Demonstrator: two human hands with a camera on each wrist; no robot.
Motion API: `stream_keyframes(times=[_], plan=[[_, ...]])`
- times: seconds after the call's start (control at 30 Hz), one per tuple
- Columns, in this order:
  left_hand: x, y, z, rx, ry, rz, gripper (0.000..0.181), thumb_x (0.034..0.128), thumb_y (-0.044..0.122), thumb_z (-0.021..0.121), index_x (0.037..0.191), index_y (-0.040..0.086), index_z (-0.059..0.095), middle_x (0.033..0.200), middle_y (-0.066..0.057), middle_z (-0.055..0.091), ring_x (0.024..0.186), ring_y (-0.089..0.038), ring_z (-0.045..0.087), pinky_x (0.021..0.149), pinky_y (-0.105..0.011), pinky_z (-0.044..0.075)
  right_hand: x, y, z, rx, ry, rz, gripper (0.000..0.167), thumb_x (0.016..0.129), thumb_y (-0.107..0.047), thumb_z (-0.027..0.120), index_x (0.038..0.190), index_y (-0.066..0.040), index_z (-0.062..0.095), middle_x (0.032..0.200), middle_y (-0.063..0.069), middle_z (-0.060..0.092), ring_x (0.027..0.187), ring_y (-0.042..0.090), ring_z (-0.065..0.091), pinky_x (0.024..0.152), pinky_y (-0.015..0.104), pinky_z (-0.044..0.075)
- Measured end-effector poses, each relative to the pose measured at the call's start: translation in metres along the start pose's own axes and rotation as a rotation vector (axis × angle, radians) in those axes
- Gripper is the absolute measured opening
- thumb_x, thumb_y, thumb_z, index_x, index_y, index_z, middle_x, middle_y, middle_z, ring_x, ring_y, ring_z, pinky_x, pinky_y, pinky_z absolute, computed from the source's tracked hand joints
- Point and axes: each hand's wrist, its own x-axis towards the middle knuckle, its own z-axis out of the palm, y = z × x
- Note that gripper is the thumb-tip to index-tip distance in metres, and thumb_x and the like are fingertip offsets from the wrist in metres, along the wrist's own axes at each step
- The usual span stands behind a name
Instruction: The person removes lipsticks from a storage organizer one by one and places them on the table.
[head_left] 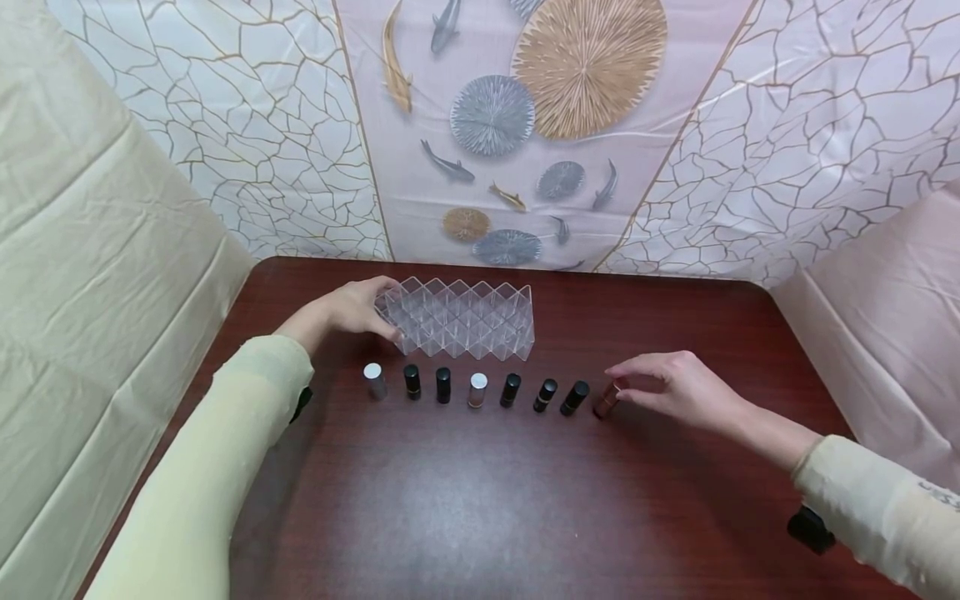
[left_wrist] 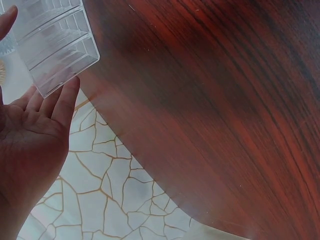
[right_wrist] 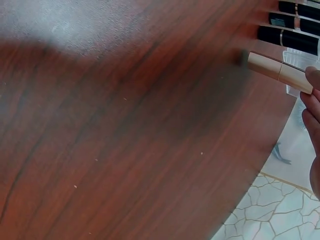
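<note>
A clear plastic organizer (head_left: 457, 321) with diamond-shaped compartments stands near the back of the table. My left hand (head_left: 358, 307) grips its left end, thumb at the front and fingers at the back; in the left wrist view the fingers (left_wrist: 64, 107) lie against the organizer's edge (left_wrist: 65, 50). A row of several lipstick tubes stands in front of it. At the row's right end my right hand (head_left: 678, 387) pinches a copper-coloured lipstick tube (head_left: 605, 402) by its top. The right wrist view shows this lipstick (right_wrist: 272, 69) between thumb and fingers, its base close to the tabletop.
Left of the held lipstick stand black tubes, such as the nearest black lipstick (head_left: 575, 397), a white-capped lipstick (head_left: 477, 390) and a silver-capped grey lipstick (head_left: 375, 382). The dark red wooden table (head_left: 465, 500) meets a patterned curtain (head_left: 300, 150) behind.
</note>
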Motion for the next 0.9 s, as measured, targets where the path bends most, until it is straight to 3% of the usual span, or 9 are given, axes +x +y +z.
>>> stream_keyframes(times=[0.4, 0.9], plan=[[-0.001, 0.0, 0.0, -0.004, -0.001, -0.01, 0.093, 0.0798, 0.033, 0.089, 0.155, 0.001, 0.044, 0.155, -0.02, 0.054, 0.14, -0.038, 0.051, 0.12, -0.057, 0.038, -0.01, 0.001, 0.01, 0.004, 0.002, 0.029, 0.041, 0.075, 0.0, 0.093, 0.113, -0.011, 0.082, 0.107, -0.006, 0.081, 0.096, 0.015, 0.078, 0.089, 0.008, 0.048], [0.0, 0.0, 0.0, 0.0, -0.021, -0.012, 0.094, 0.0796, 0.032, 0.089, 0.154, -0.001, 0.043, 0.156, -0.021, 0.053, 0.143, -0.039, 0.049, 0.121, -0.057, 0.036, -0.012, -0.003, 0.008, 0.0, -0.03, 0.026, 0.047, 0.075, -0.003, 0.094, 0.119, -0.012, 0.081, 0.111, -0.006, 0.08, 0.1, 0.016, 0.078, 0.093, 0.008, 0.047]])
